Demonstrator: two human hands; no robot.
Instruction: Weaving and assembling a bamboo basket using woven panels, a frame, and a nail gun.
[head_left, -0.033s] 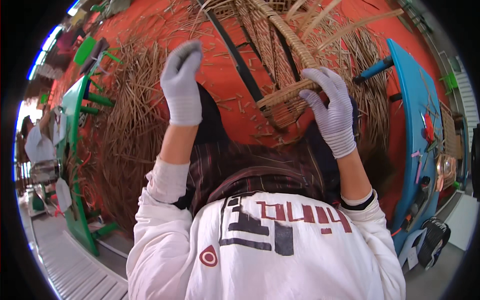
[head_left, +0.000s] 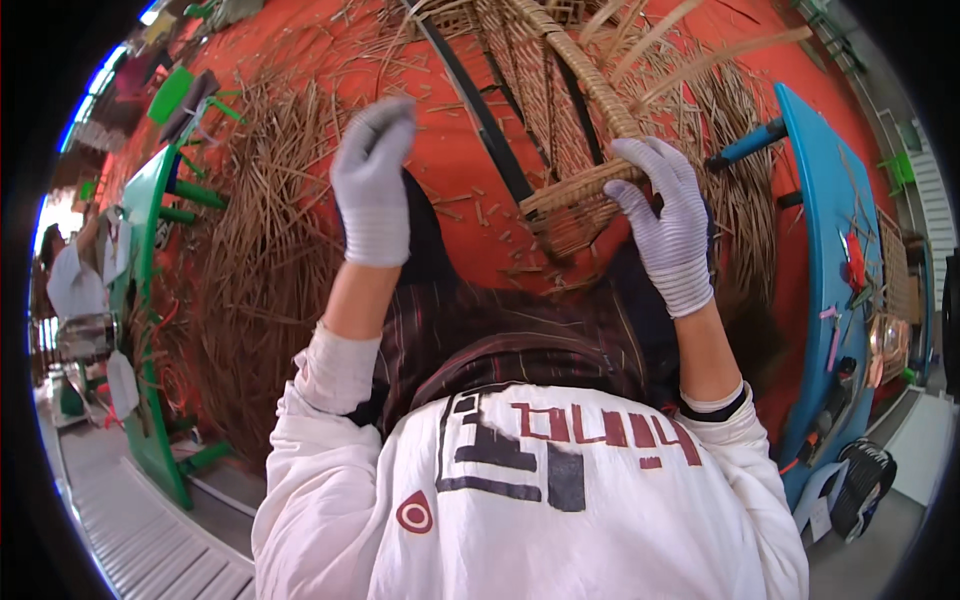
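Note:
A woven rattan piece [head_left: 590,185] with a wrapped, rounded edge and long panels stretches away from me, its near end between my knees. My right hand [head_left: 670,220], in a pale striped knit glove, grips the corner of this near end, with fingers over the edge and thumb on the near side. My left hand [head_left: 375,180], gloved alike, is raised to the left of the piece and apart from it. Its fingers are curled together and blurred at the tips; what they hold, if anything, cannot be made out. Loose flat strips [head_left: 725,60] stick out at the piece's far right.
Dried stalks [head_left: 265,220] are heaped at my left, with more at the right. Short offcuts litter the red floor covering [head_left: 445,150]. A blue table [head_left: 835,200] with small tools flanks me on the right, a green table [head_left: 148,260] on the left.
My left hand has shifted slightly right and down. The right hand and the rattan piece have barely moved.

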